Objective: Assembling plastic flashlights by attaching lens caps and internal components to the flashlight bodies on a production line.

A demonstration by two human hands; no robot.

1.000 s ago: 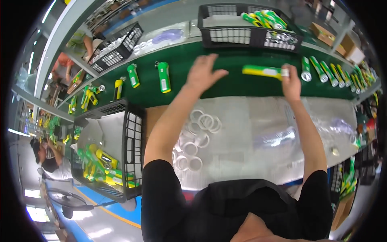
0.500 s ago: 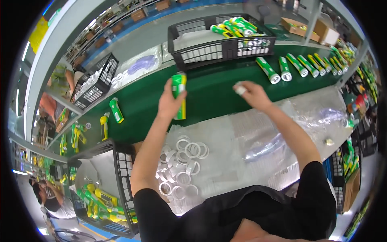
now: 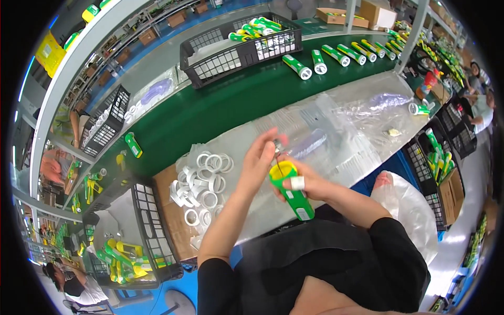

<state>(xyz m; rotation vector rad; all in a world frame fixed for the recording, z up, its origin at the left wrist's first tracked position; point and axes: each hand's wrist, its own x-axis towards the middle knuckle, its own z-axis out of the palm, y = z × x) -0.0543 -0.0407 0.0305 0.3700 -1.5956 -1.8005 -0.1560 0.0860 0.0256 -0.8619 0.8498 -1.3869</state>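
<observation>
Close to my body, my right hand [image 3: 310, 181] is wrapped around a green and yellow flashlight body [image 3: 299, 202], its yellow open end tilted up and away. A white band circles one finger of that hand. Just above the open end, my left hand [image 3: 257, 163] pinches a small silvery part [image 3: 277, 145], partly hidden by the fingers. A thin dark wire runs between that part and the flashlight. Left of my left hand, several white rings [image 3: 210, 181] lie in a loose pile on the plastic-covered work surface [image 3: 262, 131].
Beyond the work surface runs a green belt [image 3: 220, 105] with a row of flashlights [image 3: 336, 55] at far right. A black crate [image 3: 241, 55] stands behind it. Another crate [image 3: 149, 226] with flashlight bodies is at left. A clear plastic bag [image 3: 407, 210] hangs at right.
The flashlight body has come from over the belt to near my body, passing from my left hand to my right. My left hand now pinches the silvery part. The view has shifted too.
</observation>
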